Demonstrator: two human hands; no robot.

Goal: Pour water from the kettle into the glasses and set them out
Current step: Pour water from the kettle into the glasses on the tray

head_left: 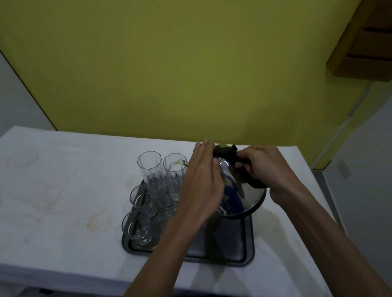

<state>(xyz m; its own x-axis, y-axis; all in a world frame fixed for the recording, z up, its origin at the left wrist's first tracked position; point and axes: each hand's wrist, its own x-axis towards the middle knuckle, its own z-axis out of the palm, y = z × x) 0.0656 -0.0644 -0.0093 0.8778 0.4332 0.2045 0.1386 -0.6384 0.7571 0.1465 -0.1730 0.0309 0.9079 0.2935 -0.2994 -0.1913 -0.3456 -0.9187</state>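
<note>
A shiny metal kettle (244, 195) with a black handle is tipped to the left above a dark tray (234, 252). Its spout rests at the rim of a tall clear glass (175, 174), and a thin stream shows at the rim. My right hand (262, 167) grips the black handle. My left hand (201, 181) lies flat against the kettle's lid and side, fingers extended. A second tall glass (151, 174) stands just left of the first. Two short glasses (143, 201) (135, 227) sit at the tray's left side; others are hidden behind my left wrist.
The tray rests on a table covered with a stained white cloth (43, 198). A yellow-green wall (151, 65) rises directly behind the table. A wooden shelf unit (377, 37) hangs at the upper right. The table's right edge is just right of the tray.
</note>
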